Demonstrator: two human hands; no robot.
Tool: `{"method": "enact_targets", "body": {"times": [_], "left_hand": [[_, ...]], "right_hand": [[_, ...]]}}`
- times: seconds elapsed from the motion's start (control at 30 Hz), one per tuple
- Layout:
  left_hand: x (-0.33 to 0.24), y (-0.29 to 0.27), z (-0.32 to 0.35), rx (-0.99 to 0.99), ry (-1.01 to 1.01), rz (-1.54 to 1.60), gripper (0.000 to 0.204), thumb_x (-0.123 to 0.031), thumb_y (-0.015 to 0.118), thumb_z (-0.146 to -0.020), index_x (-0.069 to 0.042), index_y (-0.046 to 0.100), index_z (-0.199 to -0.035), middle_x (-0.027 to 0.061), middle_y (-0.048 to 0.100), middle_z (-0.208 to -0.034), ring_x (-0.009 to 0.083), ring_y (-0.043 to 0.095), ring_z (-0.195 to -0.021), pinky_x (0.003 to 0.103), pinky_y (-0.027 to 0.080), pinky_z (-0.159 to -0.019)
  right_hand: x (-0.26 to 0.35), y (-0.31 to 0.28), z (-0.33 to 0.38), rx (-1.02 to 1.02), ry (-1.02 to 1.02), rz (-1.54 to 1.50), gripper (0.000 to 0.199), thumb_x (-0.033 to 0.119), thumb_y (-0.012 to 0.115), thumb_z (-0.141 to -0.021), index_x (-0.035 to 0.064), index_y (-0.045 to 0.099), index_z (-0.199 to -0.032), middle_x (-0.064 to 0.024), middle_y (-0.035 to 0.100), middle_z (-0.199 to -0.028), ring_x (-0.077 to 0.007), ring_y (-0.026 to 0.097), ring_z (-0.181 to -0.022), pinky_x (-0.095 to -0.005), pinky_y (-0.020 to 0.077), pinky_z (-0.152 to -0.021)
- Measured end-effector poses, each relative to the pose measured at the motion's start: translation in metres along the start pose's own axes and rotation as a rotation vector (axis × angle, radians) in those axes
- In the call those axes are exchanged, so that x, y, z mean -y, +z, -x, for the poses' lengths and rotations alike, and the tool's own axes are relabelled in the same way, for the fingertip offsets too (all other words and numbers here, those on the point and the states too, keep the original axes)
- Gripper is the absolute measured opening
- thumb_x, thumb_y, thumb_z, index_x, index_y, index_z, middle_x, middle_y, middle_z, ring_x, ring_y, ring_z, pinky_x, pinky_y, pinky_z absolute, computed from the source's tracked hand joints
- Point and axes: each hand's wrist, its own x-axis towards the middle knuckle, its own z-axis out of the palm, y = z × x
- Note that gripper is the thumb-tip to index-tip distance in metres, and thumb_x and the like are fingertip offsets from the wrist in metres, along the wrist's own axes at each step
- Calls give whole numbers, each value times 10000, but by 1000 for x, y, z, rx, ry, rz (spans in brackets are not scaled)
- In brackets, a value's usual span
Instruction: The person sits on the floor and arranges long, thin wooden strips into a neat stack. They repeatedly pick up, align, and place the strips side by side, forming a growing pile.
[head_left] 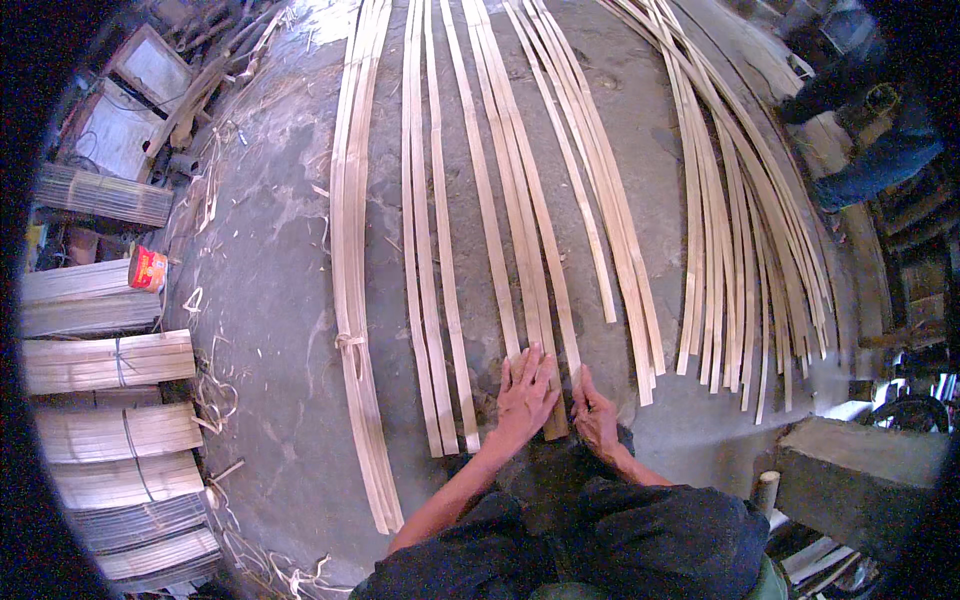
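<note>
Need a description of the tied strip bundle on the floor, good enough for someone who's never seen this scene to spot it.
Start from the grey concrete floor covered with long pale bamboo strips running away from the person. The tied bundle is the leftmost group, left of the left hand and nearest the stacked slat bundles at the left edge. Only it has a knotted strip binding it partway along; the others lie loose.

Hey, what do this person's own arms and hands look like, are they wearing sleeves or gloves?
Both forearms are bare, with no sleeves showing. The left hand and right hand are bare too: no gloves, and no rings, watch or bands that I can make out.
</note>
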Motion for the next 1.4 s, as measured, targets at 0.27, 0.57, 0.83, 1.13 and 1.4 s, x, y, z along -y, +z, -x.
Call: {"method": "enact_targets", "body": {"times": [0.27, 0.57, 0.83, 1.13, 1.4], "left_hand": [[-4, -2, 1, 14, -3, -60, 616, -310, 574, -900, -75, 395, -1441, 132, 291, -1547, 295, 271, -1432, 543, 107, -1169], [-1, 3, 1, 76, 32, -133, 618, -291, 549, -912, -74, 360, -1460, 114, 252, -1565, 263, 240, -1445, 564, 103, -1163], [1, 2, 0, 41, 42, -103, 651, -288, 580, -890, -88, 352, -1466, 92, 264, -1562, 240, 220, -1456, 560, 96, -1165], [-5, -1, -2, 101, 42, -144, 602, -293, 585, -899, -207, 391, -1462, 112, 242, -1569, 273, 204, -1458, 597, 90, -1149], [-11, 3, 3, 222, 101, -311, 661, -432, 468, -946, -125, 296, -1506, 109, 171, -1594, 294, 137, -1474, 600, 73, -1152]], "right_hand": [[4, -7, -8, -61, -481, 384, 529, 99, 580, -957, 105, 401, -1455, -106, 555, -798, -181, 522, -689, -314, 463, -649], [17, -16, -7, 159, -230, 619, 586, 252, 586, -940, 88, 372, -1461, -235, 533, -809, -420, 555, -709, -479, 460, -662], [22, -16, -2, 108, -211, 657, 513, 265, 592, -943, 157, 453, -1424, -148, 488, -800, -329, 544, -699, -411, 455, -642], [21, -25, -9, 42, -279, 710, 477, 274, 601, -929, 140, 502, -1375, -152, 546, -876, -339, 594, -783, -425, 481, -675], [54, -57, -121, -207, -284, 972, 444, 280, 588, -927, 61, 533, -1309, -143, 550, -1021, -332, 579, -959, -431, 506, -738]]}}
